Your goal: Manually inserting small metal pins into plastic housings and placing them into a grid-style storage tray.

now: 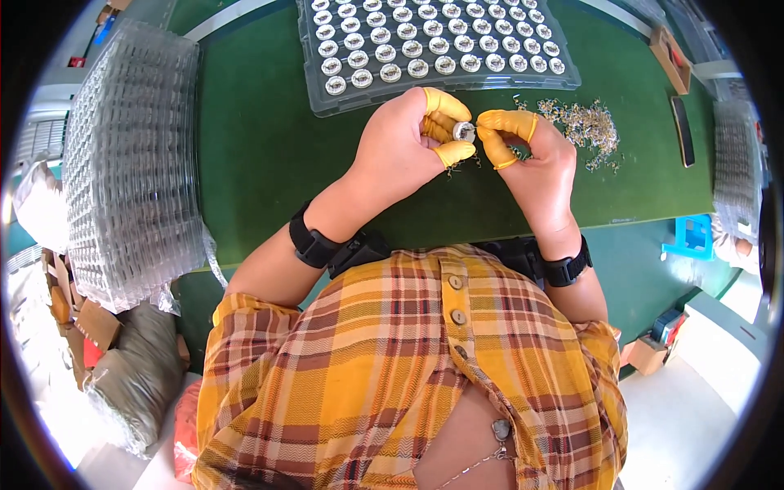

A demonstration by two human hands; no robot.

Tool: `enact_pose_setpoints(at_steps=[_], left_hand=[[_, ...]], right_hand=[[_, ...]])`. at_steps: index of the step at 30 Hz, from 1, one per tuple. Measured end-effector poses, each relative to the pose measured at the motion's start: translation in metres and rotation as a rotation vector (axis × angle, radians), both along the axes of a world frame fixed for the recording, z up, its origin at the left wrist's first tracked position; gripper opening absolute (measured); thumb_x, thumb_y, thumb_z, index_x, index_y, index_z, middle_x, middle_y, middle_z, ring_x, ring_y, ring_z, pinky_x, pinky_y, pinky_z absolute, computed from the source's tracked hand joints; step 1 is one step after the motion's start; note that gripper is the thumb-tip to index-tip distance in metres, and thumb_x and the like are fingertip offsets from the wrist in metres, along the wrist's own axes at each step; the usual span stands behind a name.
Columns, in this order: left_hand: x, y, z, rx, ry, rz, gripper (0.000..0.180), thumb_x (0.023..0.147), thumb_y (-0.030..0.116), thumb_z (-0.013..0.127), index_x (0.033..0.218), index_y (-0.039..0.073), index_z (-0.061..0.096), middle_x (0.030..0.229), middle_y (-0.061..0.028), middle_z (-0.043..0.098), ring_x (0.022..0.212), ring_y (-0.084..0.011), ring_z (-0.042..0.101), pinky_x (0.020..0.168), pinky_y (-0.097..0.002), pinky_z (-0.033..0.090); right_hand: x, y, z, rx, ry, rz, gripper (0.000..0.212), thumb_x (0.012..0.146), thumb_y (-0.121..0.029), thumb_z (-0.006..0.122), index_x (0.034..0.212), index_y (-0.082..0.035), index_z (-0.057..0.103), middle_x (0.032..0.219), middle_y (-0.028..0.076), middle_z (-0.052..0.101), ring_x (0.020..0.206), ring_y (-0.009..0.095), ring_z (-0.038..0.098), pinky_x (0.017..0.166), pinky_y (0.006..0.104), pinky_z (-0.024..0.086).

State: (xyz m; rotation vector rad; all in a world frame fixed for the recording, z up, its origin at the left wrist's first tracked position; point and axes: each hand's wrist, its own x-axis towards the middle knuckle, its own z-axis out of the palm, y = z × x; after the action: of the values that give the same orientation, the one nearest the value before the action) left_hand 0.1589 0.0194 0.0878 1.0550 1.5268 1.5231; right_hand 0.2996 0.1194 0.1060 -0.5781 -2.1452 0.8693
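Observation:
Yellow finger cots cover fingertips on both hands. Between thumb and fingers, my left hand (pixel 396 145) grips a small round white part (pixel 464 132) with dark metal detail on its face. My right hand (pixel 543 167) is closed in a pinch right beside that part, its fingertips almost touching it. Whatever sits in the right pinch is too small to make out. Beyond my hands lies a clear plastic tray (pixel 347 104) filled with rows of similar round white parts. A loose pile of tiny metal pieces (pixel 590 131) spreads on the green tabletop, right of my right hand.
Tall stacked clear trays (pixel 135 163) stand at the left table edge. On the right are a dark phone-like slab (pixel 683 132), a small open box (pixel 670 61) and more stacked trays (pixel 735 163). A blue plastic stool (pixel 692 237) stands beyond the table's right front.

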Motion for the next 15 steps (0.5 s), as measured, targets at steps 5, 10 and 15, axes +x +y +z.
enact_pose_setpoints(at_steps=[5, 10, 15], left_hand=[[0.001, 0.000, 0.004, -0.026, 0.003, -0.006, 0.030, 0.073, 0.002, 0.076, 0.098, 0.001, 0.059, 0.086, -0.0046, 0.063, 0.074, -0.0107, 0.062, 0.067, -0.0241, 0.052], [0.003, -0.001, 0.007, -0.065, 0.157, -0.054, 0.035, 0.075, -0.006, 0.071, 0.106, 0.000, 0.055, 0.093, -0.0028, 0.059, 0.078, -0.0082, 0.058, 0.068, -0.0213, 0.052], [0.007, -0.001, 0.017, -0.003, 0.280, -0.062, 0.044, 0.074, -0.007, 0.072, 0.113, 0.004, 0.056, 0.090, -0.0033, 0.060, 0.077, -0.0103, 0.059, 0.066, -0.0230, 0.052]], right_hand=[[0.000, 0.000, 0.000, 0.005, 0.007, -0.005, 0.016, 0.072, 0.003, 0.073, 0.086, -0.005, 0.069, 0.082, 0.007, 0.068, 0.066, 0.018, 0.065, 0.059, 0.0259, 0.053], [0.002, 0.004, -0.002, 0.232, -0.035, 0.061, 0.017, 0.071, 0.001, 0.074, 0.086, -0.004, 0.069, 0.080, 0.008, 0.067, 0.066, 0.019, 0.065, 0.058, 0.0266, 0.052], [0.006, 0.005, 0.006, -0.072, -0.065, 0.116, 0.015, 0.074, 0.000, 0.073, 0.088, -0.002, 0.067, 0.082, 0.009, 0.067, 0.070, 0.019, 0.066, 0.060, 0.0269, 0.054]])
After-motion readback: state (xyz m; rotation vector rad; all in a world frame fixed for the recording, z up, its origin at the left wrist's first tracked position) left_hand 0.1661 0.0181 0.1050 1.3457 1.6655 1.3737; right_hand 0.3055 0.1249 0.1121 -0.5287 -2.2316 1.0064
